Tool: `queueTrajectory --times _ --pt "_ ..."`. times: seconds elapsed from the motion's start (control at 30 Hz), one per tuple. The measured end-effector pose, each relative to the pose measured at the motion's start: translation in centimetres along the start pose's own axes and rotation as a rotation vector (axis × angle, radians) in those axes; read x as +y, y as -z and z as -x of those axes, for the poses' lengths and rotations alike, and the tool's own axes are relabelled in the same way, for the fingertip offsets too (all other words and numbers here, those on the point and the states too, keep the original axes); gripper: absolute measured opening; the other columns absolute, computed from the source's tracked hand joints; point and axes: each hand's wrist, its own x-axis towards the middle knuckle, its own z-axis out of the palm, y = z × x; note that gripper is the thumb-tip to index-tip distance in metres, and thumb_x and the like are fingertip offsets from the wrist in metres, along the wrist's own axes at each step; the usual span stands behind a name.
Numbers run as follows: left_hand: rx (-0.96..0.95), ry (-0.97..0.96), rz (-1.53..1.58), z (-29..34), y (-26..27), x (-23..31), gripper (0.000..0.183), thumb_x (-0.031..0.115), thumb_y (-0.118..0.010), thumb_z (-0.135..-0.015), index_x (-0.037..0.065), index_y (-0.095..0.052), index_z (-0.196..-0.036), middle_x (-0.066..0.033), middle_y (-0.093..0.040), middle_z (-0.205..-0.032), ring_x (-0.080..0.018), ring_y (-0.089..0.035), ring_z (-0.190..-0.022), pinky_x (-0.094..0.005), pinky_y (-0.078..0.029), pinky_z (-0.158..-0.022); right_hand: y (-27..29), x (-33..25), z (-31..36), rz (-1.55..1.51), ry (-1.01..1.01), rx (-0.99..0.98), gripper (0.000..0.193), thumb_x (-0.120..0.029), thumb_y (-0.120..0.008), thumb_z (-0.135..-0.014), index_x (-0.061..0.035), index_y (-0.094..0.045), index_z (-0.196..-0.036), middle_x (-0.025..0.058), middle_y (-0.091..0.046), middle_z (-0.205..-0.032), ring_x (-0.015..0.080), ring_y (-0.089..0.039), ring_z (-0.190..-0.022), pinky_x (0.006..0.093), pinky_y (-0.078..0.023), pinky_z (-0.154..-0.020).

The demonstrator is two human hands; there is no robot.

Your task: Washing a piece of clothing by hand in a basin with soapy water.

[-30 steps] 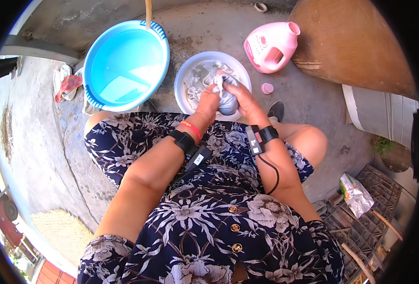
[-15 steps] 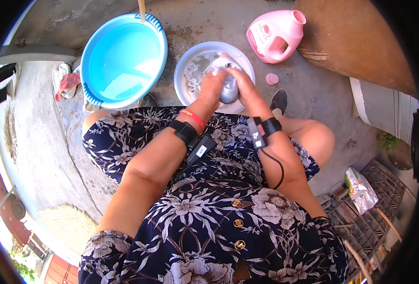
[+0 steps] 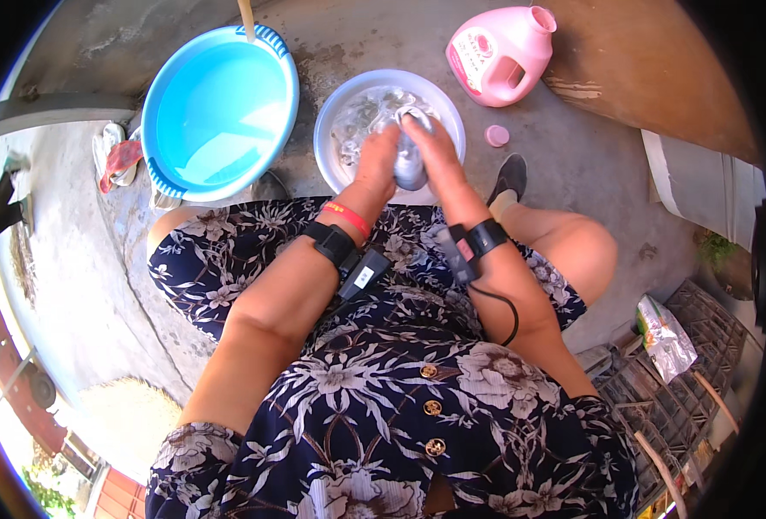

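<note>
Clutching the cloth (image 3: 410, 166) between them, my left hand (image 3: 379, 157) and right hand (image 3: 435, 149) meet above the near half of the basin (image 3: 323, 130). Each grip is pressed closed on the grey, bunched cloth; blur and the angle of my feed hide most of the fingers, and I can't tell whether the cloth touches the water below. Pale wet laundry (image 3: 361, 125) lies in that water, left of my grip.

To the left of the basin I see the blue tub (image 3: 293, 95), holding water, with a stick (image 3: 246, 17) reaching its far rim. Off to the right, the pink jug (image 3: 472, 62) has its mouth open, and a pink cap (image 3: 497, 136) lies on the floor (image 3: 590, 156) near it. A dark shoe (image 3: 510, 177) is just beside the basin. Each forearm wears a black strap (image 3: 335, 245); a red band (image 3: 347, 216) circles the left wrist.
</note>
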Motion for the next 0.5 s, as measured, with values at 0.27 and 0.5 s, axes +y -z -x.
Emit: queueTrajectory --times 0.27,0.5 --pt "-0.278 0.263 0.198 -2.3 2.6 1.4 0.046 0.043 -0.053 -0.088 0.004 -0.053 -0.110 -0.0099 -0.062 -0.098 -0.0259 -0.061 -0.087 -0.0394 -0.051 -0.079 -2.9 -3.6 2.7 0.400 0.076 -0.043 0.079 -0.055 -0.061 -0.078 0.0056 -0.042 -0.126 0.0220 -0.054 -0.115 0.0268 -0.051 -0.111 0.0333 -0.041 -0.092" --pt "-0.340 0.253 0.611 -1.0 3.5 4.6 0.042 0.035 -0.049 -0.088 0.003 -0.052 -0.116 -0.0172 -0.058 -0.113 -0.0354 -0.056 -0.104 -0.0509 -0.042 -0.095 1.2 -15.8 1.2 0.163 0.221 -0.111 0.031 -0.027 -0.060 -0.087 0.0000 -0.059 -0.101 0.0073 -0.061 -0.091 0.0142 -0.058 -0.087 0.0286 -0.047 -0.081"
